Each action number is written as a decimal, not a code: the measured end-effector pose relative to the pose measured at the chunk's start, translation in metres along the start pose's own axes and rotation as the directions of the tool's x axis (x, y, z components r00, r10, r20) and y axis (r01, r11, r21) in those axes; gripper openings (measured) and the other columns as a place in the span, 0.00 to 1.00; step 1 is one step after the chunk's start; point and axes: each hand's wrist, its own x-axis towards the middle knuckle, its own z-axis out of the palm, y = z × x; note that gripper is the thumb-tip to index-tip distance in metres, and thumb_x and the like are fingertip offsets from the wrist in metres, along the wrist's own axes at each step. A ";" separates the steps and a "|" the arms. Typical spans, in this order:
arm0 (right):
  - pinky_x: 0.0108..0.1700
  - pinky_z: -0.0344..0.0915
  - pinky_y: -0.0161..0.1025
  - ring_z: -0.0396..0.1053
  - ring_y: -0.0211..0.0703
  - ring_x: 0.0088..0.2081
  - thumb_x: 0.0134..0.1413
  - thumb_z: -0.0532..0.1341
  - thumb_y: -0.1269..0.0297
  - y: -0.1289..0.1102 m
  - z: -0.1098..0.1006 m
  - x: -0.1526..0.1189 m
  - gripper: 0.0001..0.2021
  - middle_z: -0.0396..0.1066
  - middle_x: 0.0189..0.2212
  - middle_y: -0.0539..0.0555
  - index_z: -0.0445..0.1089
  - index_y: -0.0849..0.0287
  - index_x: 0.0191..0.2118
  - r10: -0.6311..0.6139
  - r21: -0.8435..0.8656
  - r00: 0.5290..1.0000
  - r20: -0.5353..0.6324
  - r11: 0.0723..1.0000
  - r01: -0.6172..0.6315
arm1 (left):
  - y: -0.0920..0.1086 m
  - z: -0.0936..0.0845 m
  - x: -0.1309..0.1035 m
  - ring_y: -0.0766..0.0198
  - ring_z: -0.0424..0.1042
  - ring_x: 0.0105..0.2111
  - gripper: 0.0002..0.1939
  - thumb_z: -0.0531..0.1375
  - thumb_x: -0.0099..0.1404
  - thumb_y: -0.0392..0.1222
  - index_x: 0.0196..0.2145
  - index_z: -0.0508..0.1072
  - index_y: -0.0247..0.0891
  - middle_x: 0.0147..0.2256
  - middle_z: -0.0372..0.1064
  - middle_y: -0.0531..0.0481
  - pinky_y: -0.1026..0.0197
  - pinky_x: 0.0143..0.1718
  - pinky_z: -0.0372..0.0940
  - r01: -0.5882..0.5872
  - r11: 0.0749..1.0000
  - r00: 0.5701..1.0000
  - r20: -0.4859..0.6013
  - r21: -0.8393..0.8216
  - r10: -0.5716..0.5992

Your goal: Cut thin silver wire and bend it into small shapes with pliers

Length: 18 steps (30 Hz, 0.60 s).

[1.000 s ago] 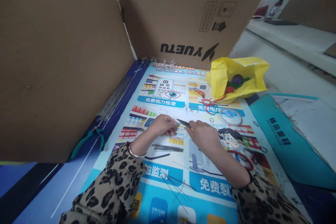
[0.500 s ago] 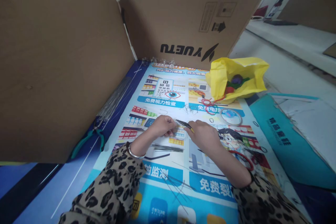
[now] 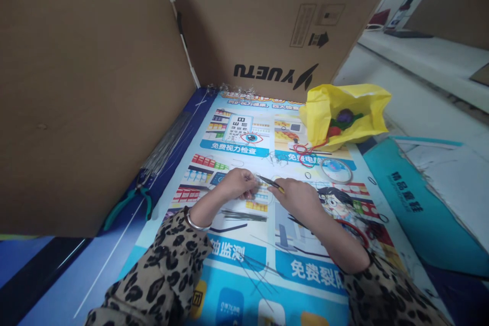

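My right hand is closed around long-nosed pliers with dark slim jaws and a bit of yellow on the handle. Their tips point left, close to the fingertips of my left hand. That hand is pinched shut; what sits in its fingers is too small and blurred to make out. Just below it lies a bundle of short grey wires. More loose thin wires are scattered nearer to me. Beyond my hands is a small tangle of bent wire pieces.
Cardboard walls stand at the left and back. Green-handled pliers and a sheaf of long wires lie left. On the right are a yellow bag with coloured yarn, a clear tape roll and a teal box.
The pliers have tilted slightly, and their jaws look closer together. My right hand has shifted a little to the right and down; my left hand stays almost still.
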 end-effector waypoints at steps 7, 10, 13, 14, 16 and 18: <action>0.31 0.56 0.36 0.69 0.44 0.36 0.57 0.46 0.50 0.012 -0.011 0.000 0.18 0.71 0.34 0.54 0.67 0.54 0.38 -0.025 -0.013 1.000 -0.017 1.000 0.024 | 0.006 -0.003 -0.003 0.72 0.63 0.13 0.10 0.57 0.55 0.42 0.21 0.66 0.34 0.15 0.65 0.53 0.71 0.15 0.56 0.038 0.999 0.999 -0.011 0.014 -0.038; 0.31 0.56 0.37 0.69 0.46 0.35 0.57 0.45 0.49 0.028 -0.024 -0.001 0.20 0.71 0.33 0.56 0.68 0.56 0.38 0.050 -0.062 0.999 -0.012 0.997 -0.050 | 0.007 -0.004 -0.003 0.73 0.61 0.12 0.11 0.58 0.54 0.43 0.20 0.66 0.33 0.14 0.65 0.53 0.72 0.14 0.53 0.075 0.997 0.997 -0.032 0.029 -0.074; 0.33 0.57 0.39 0.69 0.47 0.35 0.55 0.47 0.48 0.043 -0.032 -0.003 0.21 0.72 0.33 0.57 0.69 0.56 0.38 0.095 -0.083 0.993 0.066 0.993 -0.090 | 0.004 -0.005 -0.001 0.73 0.62 0.13 0.09 0.58 0.53 0.42 0.21 0.67 0.33 0.15 0.66 0.52 0.72 0.13 0.53 0.088 0.996 0.996 -0.039 0.030 -0.086; 0.33 0.57 0.39 0.69 0.47 0.36 0.55 0.47 0.48 0.047 -0.033 -0.003 0.20 0.72 0.33 0.57 0.70 0.56 0.37 0.095 -0.084 0.992 0.085 0.993 -0.088 | 0.003 -0.005 0.001 0.73 0.62 0.13 0.09 0.57 0.53 0.41 0.21 0.67 0.33 0.15 0.67 0.51 0.72 0.13 0.53 0.082 0.996 0.996 -0.041 0.025 -0.081; 0.34 0.57 0.40 0.69 0.49 0.36 0.53 0.48 0.48 0.053 -0.031 -0.003 0.20 0.72 0.34 0.58 0.71 0.57 0.36 0.088 -0.084 0.990 0.114 0.993 -0.079 | -0.001 -0.005 0.003 0.73 0.64 0.14 0.07 0.57 0.53 0.40 0.22 0.66 0.33 0.17 0.67 0.51 0.72 0.14 0.54 0.062 0.998 0.997 -0.048 0.016 -0.061; 0.34 0.58 0.40 0.69 0.50 0.37 0.52 0.49 0.48 0.056 -0.029 -0.002 0.21 0.72 0.34 0.58 0.71 0.57 0.34 0.072 -0.079 0.988 0.138 0.995 -0.062 | -0.002 -0.005 0.004 0.72 0.64 0.14 0.06 0.56 0.53 0.39 0.22 0.66 0.33 0.17 0.68 0.51 0.72 0.14 0.54 0.046 0.999 0.997 -0.055 0.013 -0.045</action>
